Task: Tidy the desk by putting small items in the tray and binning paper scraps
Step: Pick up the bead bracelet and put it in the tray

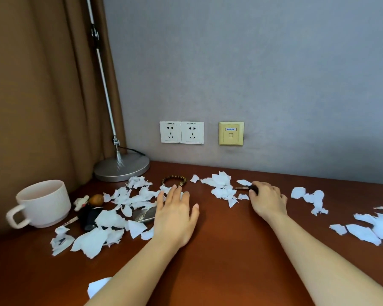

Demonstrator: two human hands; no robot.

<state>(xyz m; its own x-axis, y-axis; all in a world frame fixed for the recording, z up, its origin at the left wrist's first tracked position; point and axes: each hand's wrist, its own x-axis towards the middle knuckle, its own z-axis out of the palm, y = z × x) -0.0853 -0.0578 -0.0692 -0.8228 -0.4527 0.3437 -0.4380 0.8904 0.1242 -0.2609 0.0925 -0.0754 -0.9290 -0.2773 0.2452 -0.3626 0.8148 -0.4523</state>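
Partly, the key [243, 188] is hiding under the right hand [268, 199], whose fingers are curling round its black head; the metal blade is lying along the desk [219, 250], pointing left toward paper scraps [221, 186]. The left hand [177, 214] is resting flat, fingers straight, beside more scraps.

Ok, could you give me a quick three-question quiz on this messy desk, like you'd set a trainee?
1. True or false: the left hand grips the bead bracelet.
2. What does the right hand hold? A) a key B) a pen C) a spoon
3. How many white wall sockets are there?

Key: 1 false, its fingers lie straight and open; 2 A; 3 two.
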